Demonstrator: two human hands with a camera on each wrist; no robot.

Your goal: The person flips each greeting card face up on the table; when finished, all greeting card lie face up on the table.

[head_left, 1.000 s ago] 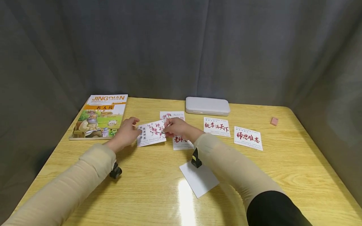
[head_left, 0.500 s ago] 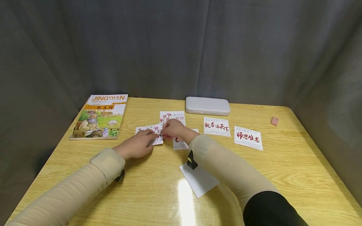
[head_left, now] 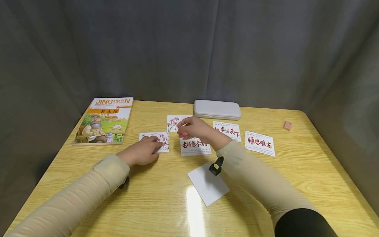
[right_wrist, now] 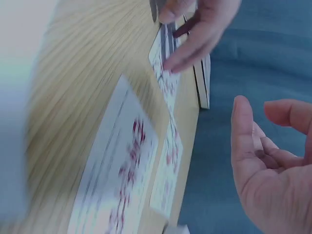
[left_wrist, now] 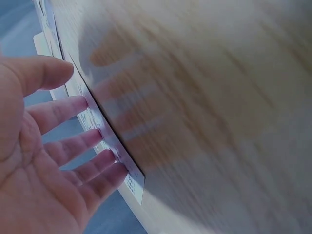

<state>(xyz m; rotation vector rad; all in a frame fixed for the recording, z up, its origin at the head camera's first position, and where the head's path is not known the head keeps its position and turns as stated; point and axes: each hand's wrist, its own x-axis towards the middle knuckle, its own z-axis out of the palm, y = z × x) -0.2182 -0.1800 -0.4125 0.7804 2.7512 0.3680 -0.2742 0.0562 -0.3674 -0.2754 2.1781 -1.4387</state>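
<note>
A card with pink blossom branches (head_left: 164,137) lies flat on the table, left of the middle. My left hand (head_left: 145,150) rests on it, and in the left wrist view its fingertips (left_wrist: 92,139) touch the card's face. Up off the table is my right hand (head_left: 196,129), its fingers loosely bent with nothing between them. Beneath that hand lie a carnation card (head_left: 172,123), partly covered by it, and a card with red characters (head_left: 195,147). The right wrist view shows the right hand (right_wrist: 273,161) apart from the cards.
Two more red-lettered cards (head_left: 227,131) (head_left: 260,143) lie to the right. A blank white card (head_left: 208,186) is nearer the front. At the back stand a white pencil case (head_left: 217,109) and, far right, a pink eraser (head_left: 287,125). A book (head_left: 103,121) lies at the back left.
The blossom card, earlier held up by both hands, has come down onto the table and slid slightly left. My right hand has let go of it and moved right; my left hand stays on it.
</note>
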